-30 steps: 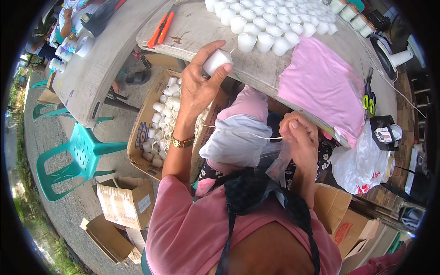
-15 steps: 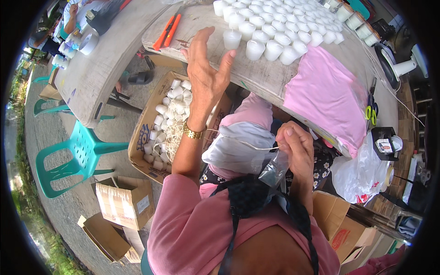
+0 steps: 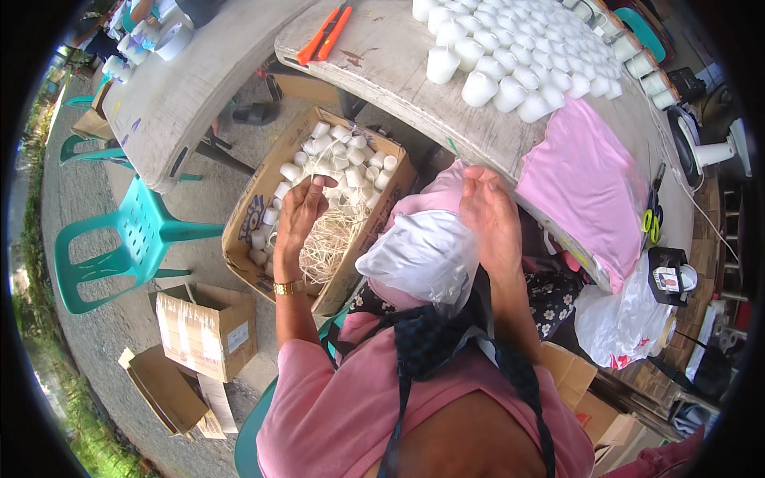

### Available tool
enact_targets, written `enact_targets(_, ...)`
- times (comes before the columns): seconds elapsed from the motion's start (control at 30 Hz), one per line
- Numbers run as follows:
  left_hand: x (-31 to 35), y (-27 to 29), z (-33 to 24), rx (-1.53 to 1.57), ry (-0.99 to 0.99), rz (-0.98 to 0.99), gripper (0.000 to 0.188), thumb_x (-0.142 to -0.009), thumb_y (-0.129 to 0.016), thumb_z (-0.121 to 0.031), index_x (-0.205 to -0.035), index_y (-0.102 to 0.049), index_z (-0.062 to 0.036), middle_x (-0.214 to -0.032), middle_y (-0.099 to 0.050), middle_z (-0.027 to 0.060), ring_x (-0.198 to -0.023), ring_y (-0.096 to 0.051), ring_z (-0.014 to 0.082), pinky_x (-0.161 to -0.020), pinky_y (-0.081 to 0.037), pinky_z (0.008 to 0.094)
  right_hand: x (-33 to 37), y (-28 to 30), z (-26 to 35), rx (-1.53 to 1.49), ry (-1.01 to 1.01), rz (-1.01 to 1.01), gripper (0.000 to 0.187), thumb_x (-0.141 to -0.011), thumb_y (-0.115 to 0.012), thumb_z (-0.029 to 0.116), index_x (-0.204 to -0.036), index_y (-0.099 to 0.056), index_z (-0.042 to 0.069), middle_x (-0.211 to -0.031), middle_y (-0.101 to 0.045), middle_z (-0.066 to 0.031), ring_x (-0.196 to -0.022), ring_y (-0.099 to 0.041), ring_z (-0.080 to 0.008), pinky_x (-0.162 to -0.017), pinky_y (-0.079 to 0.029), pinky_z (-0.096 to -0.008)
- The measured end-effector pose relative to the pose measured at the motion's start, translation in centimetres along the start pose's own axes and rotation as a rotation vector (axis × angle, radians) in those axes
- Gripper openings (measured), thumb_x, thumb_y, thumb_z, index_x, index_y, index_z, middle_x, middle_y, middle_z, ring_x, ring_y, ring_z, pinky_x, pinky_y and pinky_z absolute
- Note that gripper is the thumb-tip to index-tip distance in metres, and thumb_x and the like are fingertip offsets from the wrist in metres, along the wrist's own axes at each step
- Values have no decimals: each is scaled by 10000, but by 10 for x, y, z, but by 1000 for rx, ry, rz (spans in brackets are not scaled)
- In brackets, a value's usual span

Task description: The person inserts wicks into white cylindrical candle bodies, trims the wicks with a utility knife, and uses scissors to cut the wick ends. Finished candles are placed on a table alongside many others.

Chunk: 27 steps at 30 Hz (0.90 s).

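My left hand [image 3: 301,213] is over a cardboard box [image 3: 243,199] of small white cup-shaped candles [image 3: 352,177] and loose cream strings [image 3: 331,243]. Its fingers are curled with the thumb against them; what they hold, if anything, is hidden. My right hand [image 3: 490,211] is raised above my lap near the table edge, its fingers loosely bent and apart from the thumb, slightly blurred, with nothing visible in it. Below it on my lap lies a white cloth bundle [image 3: 422,251] with clear plastic beside it. Rows of white candles [image 3: 510,94] stand on the table.
On the table [image 3: 398,95] lie an orange cutting tool [image 3: 325,33], a pink cloth [image 3: 586,183] and green-handled scissors [image 3: 652,223]. A teal chair [image 3: 131,235] and cardboard boxes [image 3: 203,331] stand left. A white plastic bag [image 3: 617,315] hangs at right.
My left hand has come down from above the table edge to the box, its fingers curling. My right hand has risen and loosened; the string it pinched no longer shows. The view has shifted slightly.
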State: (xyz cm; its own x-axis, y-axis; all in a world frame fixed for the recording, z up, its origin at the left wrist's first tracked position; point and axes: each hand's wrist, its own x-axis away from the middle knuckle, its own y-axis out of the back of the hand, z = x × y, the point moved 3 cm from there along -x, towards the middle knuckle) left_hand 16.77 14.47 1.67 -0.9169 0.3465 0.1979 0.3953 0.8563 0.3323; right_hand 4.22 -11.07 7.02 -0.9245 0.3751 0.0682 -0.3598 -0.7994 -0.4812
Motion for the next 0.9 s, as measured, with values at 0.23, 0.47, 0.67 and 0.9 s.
enact_targets(0.23, -18, 43, 89, -710, 97, -528, 501, -956, -426, -477, -1312, -436, -125, -1142, -502, 188, -1097, -516, 359, -885, -245, 627, 11, 5, -3, 218, -81, 239, 296, -830, -440, -21, -1103, -558, -23, -777, -481, 7, -682, -400, -61, -622, -338, -209)
enact_targets(0.47, 29, -27, -82, 56, -564, -413, 752, -872, -593, -499, -1433, -304, -89, -1376, -402, 198, -1179, -506, 314, -957, -425, 457, 34, 29, 58, 219, 211, -85, 95, -888, -567, -8, -977, -599, -22, -844, -621, -63, -731, -578, -101, -658, -486, -237)
enact_targets(0.67, 86, -161, -190, -373, -1430, 71, 559, -763, -679, -213, -1300, -528, -240, -1410, -362, 151, -1329, -304, 399, -1100, -77, 625, 55, 59, 127, 368, 464, -268, 83, -880, -589, 5, -957, -615, -14, -815, -645, -57, -713, -605, -98, -648, -502, -229)
enact_targets(0.9, 62, -259, -257, -560, -1633, 305, 566, -779, -660, -236, -1327, -518, -248, -1470, -337, 73, -1364, -293, 313, -1095, -111, 620, 49, 123, 208, 411, 561, -343, 128, -874, -610, 49, -991, -639, 8, -848, -660, -53, -762, -630, -108, -656, -511, -231)
